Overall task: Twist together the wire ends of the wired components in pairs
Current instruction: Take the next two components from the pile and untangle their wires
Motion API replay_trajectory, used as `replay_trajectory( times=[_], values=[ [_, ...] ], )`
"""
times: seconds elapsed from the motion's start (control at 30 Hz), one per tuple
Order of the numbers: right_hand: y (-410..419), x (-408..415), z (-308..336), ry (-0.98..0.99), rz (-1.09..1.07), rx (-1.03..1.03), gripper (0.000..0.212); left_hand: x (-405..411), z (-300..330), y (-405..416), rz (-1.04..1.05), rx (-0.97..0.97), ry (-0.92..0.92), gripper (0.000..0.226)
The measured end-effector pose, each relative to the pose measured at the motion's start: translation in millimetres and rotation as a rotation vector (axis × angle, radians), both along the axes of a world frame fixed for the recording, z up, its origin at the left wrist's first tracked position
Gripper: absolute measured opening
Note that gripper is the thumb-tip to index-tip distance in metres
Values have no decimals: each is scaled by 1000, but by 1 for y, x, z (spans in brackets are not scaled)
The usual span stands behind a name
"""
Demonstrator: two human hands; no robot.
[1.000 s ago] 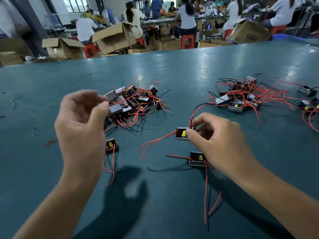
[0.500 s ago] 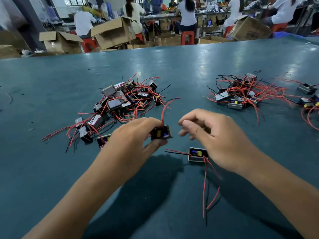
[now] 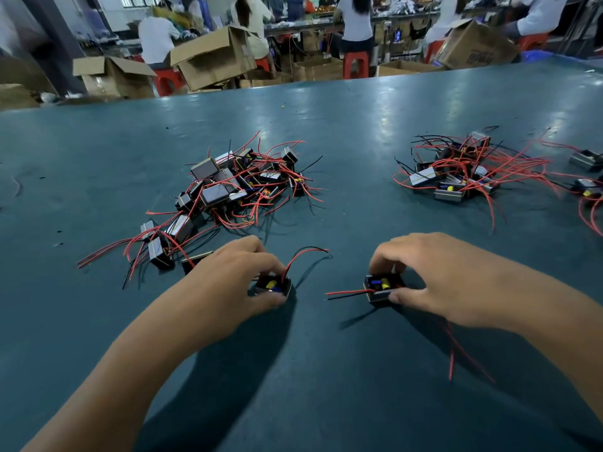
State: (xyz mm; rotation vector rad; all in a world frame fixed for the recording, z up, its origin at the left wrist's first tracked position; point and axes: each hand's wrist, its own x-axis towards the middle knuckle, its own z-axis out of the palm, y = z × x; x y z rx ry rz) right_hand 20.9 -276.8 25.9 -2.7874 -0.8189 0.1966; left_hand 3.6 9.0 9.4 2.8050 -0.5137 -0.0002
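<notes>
- Left hand (image 3: 238,278) grips one small wired component (image 3: 273,286) on the worktop (image 3: 326,370).
- Right hand (image 3: 434,278) grips another component (image 3: 382,287) beside it, their red and black wires facing inward, likely ready for pairing.

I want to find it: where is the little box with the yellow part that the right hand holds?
On the green table, right of centre, gripped by the right hand.

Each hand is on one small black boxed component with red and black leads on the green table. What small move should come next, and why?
Probably bring the two units together so their leads meet. The left hand holds one small black boxed component, its red and black leads arching up and to the right; the right hand grips the other component, whose leads point left. The wire ends lie apart, untwisted.
</notes>
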Motion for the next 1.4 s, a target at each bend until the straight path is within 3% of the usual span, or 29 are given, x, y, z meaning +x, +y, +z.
replay_trajectory(
  times=[0.17, 0.27, 0.53, 0.7, 0.9, 1.1, 1.4],
  values=[
    [-5, 5, -1, 5, 7, 5, 25, -2, -1, -5, 2, -142, 26, 10],
    [-8, 5, -1, 16, 31, 61, 31, 0, -3, -4, 41, -156, 41, 9],
    [23, 1, -7, -120, -61, 486, 17, 3, -3, -8, 47, -243, 25, 17],
    [38, 6, -15, -113, 22, 364, 24, 2, -4, -15, -16, -238, 31, 4],
    [40, 13, -20, -165, 94, 198, 24, 0, -6, -20, -51, -237, 11, 13],
    [37, 17, -17, -289, 135, 297, 7, 0, -4, -15, -44, -199, 38, 2],
    [35, 13, -15, -186, 139, 369, 10, 2, -8, -17, -20, -248, 45, 12]
  ],
)
